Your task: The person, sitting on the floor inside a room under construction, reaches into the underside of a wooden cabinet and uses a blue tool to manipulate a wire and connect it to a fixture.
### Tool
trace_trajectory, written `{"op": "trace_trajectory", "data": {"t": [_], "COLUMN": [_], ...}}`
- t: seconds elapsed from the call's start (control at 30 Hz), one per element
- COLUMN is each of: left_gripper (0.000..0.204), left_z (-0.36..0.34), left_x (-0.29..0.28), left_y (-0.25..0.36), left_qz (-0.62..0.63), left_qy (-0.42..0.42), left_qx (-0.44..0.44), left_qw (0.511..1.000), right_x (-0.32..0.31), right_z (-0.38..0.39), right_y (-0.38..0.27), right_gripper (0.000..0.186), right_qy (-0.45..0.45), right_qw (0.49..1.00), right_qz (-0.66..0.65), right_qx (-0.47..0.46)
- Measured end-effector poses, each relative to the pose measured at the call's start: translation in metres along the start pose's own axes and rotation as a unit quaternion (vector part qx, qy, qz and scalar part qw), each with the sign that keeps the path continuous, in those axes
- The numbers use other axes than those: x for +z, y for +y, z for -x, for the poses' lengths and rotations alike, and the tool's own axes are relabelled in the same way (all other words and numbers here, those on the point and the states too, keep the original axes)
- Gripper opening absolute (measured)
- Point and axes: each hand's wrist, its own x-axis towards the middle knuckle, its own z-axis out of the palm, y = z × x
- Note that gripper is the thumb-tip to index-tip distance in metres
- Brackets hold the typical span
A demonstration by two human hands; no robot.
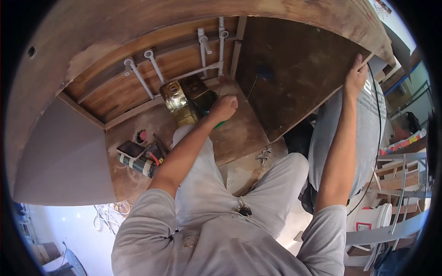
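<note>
My left hand [223, 109] is closed in a fist above the wooden floor [246, 131] of a box-like cabinet. What it holds, if anything, is hidden. A green thing [220, 124] shows just under it, and shiny gold-coloured metal boxes [175, 95] stand to its left. My right hand [356, 77] is wrapped round the edge of the brown wooden side panel [299, 64], thumb pointing up. A thin rod with a dark blue end [263, 71] is seen against that panel.
White pipes [179, 74] run along the back wall. Left of my knee lie a dark flat rectangle [130, 149], a ribbed roll [138, 165] and a small pink-red thing [142, 135]. A metal fitting [264, 156] sits between my legs. A grey sack [338, 138] stands at right.
</note>
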Motion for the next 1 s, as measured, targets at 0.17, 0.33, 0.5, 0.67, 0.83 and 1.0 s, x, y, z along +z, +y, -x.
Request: {"op": "trace_trajectory", "data": {"t": [0.17,0.33,0.5,0.67,0.83,1.0], "left_gripper": [0.013,0.012,0.014,0.014,0.014,0.017], "left_z": [0.000,0.001,0.002,0.007,0.004,0.006], "left_x": [0.003,0.003,-0.004,0.002,0.008,0.013], "left_y": [0.003,-0.003,0.007,-0.007,-0.002,-0.015], "left_qz": [-0.004,0.006,0.017,-0.039,-0.038,-0.089], "left_qy": [-0.004,-0.002,-0.085,-0.127,-0.088,-0.172], "left_qx": [-0.019,-0.001,-0.093,0.029,0.029,-0.025], "left_qw": [1.000,1.000,0.992,0.991,0.995,0.981], "right_x": [-0.005,-0.007,-0.004,0.000,-0.004,-0.007], "right_z": [0.000,-0.003,-0.002,-0.002,-0.007,-0.006], "right_y": [-0.004,-0.006,-0.005,-0.005,0.005,0.005], "right_gripper": [0.054,0.055,0.054,0.053,0.054,0.051], "right_qy": [0.000,-0.014,-0.016,-0.003,-0.027,-0.023], "right_qw": [0.999,0.998,0.999,1.000,0.999,0.999], "right_qz": [-0.050,-0.045,0.001,-0.017,0.000,-0.038], "right_qx": [0.013,0.046,0.046,0.025,0.030,0.004]}}
